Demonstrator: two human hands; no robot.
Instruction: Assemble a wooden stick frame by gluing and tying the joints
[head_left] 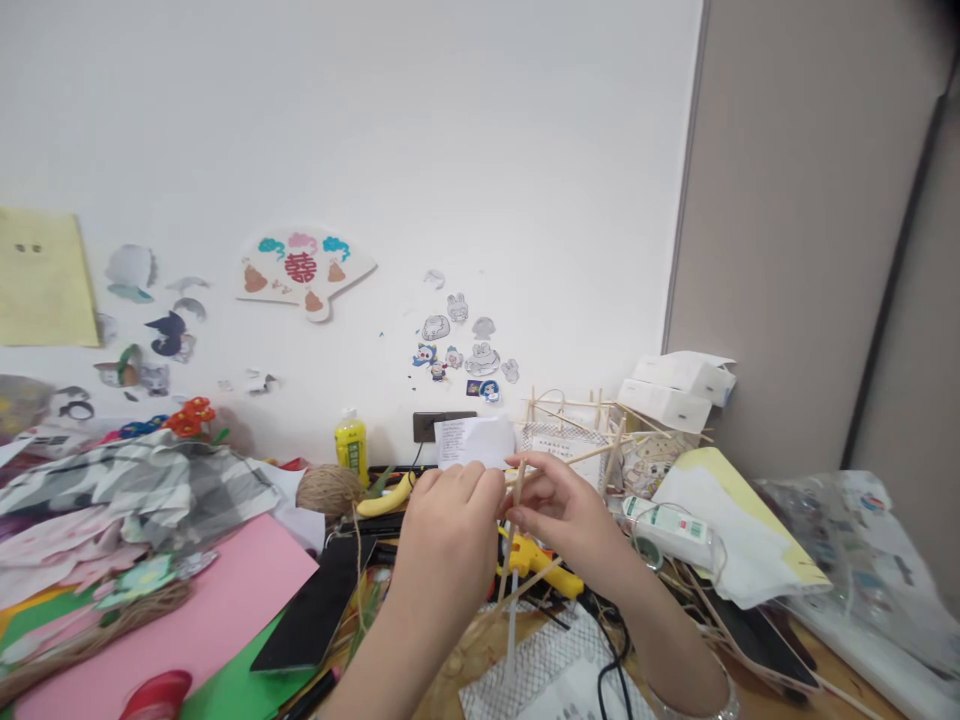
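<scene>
In the middle of the head view both my hands meet over the desk. My right hand (566, 515) pinches thin wooden sticks (505, 568), some pointing down and one running out to the right. My left hand (454, 520) is closed at the same joint, its back to the camera; its fingertips are hidden. Directly beneath them lies a yellow glue gun (556, 573), with a pale translucent stick (513, 630) close by. Patterned paper (487, 690) is spread underneath. Behind my hands stands another frame of wooden sticks (598, 408).
Pink paper (247, 575), a black flat case (319, 605), a twine ball (328, 490) and a yellow bottle (350, 445) crowd the left. To the right are a white tube (667, 530), white boxes (667, 390), a phone (765, 635) and plastic bags (862, 540). A black cord (619, 650) loops in front.
</scene>
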